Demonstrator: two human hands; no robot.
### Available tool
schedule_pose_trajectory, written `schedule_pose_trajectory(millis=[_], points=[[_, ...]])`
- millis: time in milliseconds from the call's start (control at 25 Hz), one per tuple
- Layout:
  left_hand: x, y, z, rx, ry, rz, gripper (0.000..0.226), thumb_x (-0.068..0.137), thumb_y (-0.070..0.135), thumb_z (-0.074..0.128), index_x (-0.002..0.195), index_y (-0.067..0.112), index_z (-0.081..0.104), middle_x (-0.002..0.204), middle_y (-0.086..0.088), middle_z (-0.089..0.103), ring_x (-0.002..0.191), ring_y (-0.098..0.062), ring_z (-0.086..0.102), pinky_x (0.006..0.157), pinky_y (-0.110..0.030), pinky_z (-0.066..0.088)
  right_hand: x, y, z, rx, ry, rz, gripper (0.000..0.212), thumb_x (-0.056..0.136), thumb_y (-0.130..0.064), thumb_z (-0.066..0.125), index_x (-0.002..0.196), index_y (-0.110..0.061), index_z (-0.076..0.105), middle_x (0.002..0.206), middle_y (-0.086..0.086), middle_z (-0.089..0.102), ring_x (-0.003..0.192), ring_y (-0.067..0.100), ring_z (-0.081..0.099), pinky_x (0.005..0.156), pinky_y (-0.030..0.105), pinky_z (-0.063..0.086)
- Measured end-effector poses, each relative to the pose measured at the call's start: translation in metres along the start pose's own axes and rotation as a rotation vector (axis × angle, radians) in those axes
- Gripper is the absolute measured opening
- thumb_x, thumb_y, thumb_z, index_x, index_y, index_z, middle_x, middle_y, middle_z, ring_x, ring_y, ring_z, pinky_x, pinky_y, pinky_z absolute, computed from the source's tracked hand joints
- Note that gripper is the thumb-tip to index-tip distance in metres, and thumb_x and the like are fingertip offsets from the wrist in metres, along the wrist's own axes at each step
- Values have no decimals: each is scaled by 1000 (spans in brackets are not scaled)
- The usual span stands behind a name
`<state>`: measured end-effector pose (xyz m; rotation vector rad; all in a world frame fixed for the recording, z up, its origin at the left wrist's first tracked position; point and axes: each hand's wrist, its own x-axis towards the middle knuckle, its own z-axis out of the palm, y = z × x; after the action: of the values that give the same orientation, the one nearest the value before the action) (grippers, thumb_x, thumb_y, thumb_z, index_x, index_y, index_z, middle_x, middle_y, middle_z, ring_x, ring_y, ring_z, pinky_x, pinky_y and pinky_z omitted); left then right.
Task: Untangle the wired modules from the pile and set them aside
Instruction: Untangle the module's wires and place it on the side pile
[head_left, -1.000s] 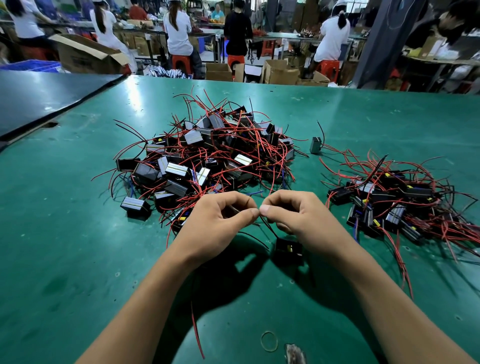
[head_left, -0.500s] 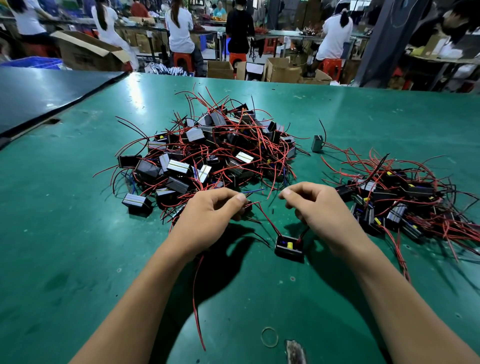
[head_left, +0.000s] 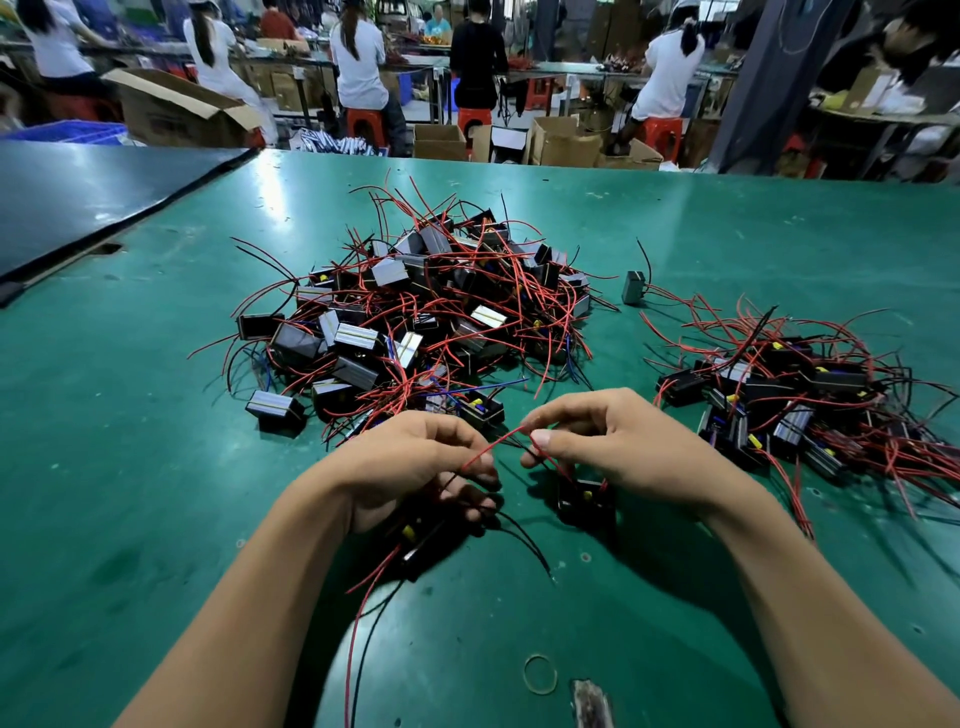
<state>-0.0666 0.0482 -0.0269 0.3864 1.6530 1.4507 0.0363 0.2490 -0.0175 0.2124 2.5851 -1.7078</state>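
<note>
Nearest the wearer, behind both grips, a thin rubber band (head_left: 540, 674) lies flat on the green table (head_left: 130, 493), with a dark scuffed patch (head_left: 589, 701) just beside it. Trailing leads (head_left: 355, 639), one red and one black, run from under the left grip back toward the wearer.

The left hand (head_left: 415, 467) has its fingers curled. Its grip is closed, thumb against fingers, on one end of a short stretch of red wire (head_left: 501, 441). A second module (head_left: 418, 551), black with a yellow part, shows under the palm, but whether the lower fingers clasp it cannot be told.

The right hand (head_left: 618, 447) sits just beside the left. Its grip is closed as a thumb-and-forefinger pinch on the other end of the red wire, which stretches taut across the small gap between the two grips. Directly below the right grip sits a black module (head_left: 582, 501) with a yellow dot, its red lead rising toward the pinch.

Just beyond the grips spreads the pile (head_left: 431, 312), a heap of black and silver-faced modules snarled in red wires. Its near edge almost reaches the left knuckles. To the right of the right grip lies the set-aside group (head_left: 779, 395), lower and flatter. A lone grey module (head_left: 635, 287) stands farther off, between the two heaps.

Far left of the grips is a black board (head_left: 78, 197). Past the table edge are cardboard boxes (head_left: 563, 140), red stools (head_left: 366, 122) and people (head_left: 358, 57) at benches.
</note>
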Motion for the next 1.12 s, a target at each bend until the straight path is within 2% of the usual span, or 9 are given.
schedule_pose_trajectory(millis=[80,160,320,480,600,760,920,1120], points=[[-2,-1,-3,4,-52,-14,21,79,2,71,98,-2,62,96,-26,69,58,-30,66,51,-30,58,0,0,2,48,-6,6,19,92,-16,71,111,-16,69,92,3,79,82,15,65,81,31,53],[-4,-1,-5,15,-121,-46,30,74,6,76,99,0,61,96,-25,68,58,-32,67,48,-31,56,0,0,6,86,-6,-5,23,90,-15,73,112,-17,68,85,1,76,76,15,62,71,26,51],[-8,0,-6,74,-199,-45,29,74,3,77,99,2,61,96,-27,60,57,-28,65,48,-27,53,1,0,10,59,7,-29,23,90,-20,73,113,-18,68,70,-6,65,64,8,55,60,17,45],[-7,3,-5,44,-121,78,32,71,-3,75,100,-1,63,93,-25,67,68,-24,63,59,-26,51,3,1,14,2,55,-52,9,96,-20,67,103,-17,71,63,-9,62,58,8,51,58,19,43],[-4,4,-2,22,-22,145,28,79,-13,66,105,-4,62,111,-31,66,81,-28,61,65,-29,54,6,3,12,10,181,-45,5,95,-21,68,98,-20,71,71,-5,64,65,12,52,65,27,44],[-3,5,3,-40,101,259,18,83,-17,62,92,-1,65,96,-23,71,64,-18,64,61,-24,56,6,5,9,39,245,-28,6,92,-25,71,96,-20,71,75,-5,64,65,8,51,65,25,40],[2,3,6,-63,210,385,20,84,-15,62,81,5,63,87,-13,74,63,-14,64,65,-22,55,5,2,13,69,205,-38,9,91,-24,72,92,-15,72,72,-4,66,67,10,52,66,27,42],[5,1,3,-105,149,393,19,83,-12,64,83,6,66,82,-8,71,64,-14,63,64,-21,54,4,0,14,20,172,-74,15,95,-21,68,84,-11,69,65,-7,63,64,11,50,65,30,41]])
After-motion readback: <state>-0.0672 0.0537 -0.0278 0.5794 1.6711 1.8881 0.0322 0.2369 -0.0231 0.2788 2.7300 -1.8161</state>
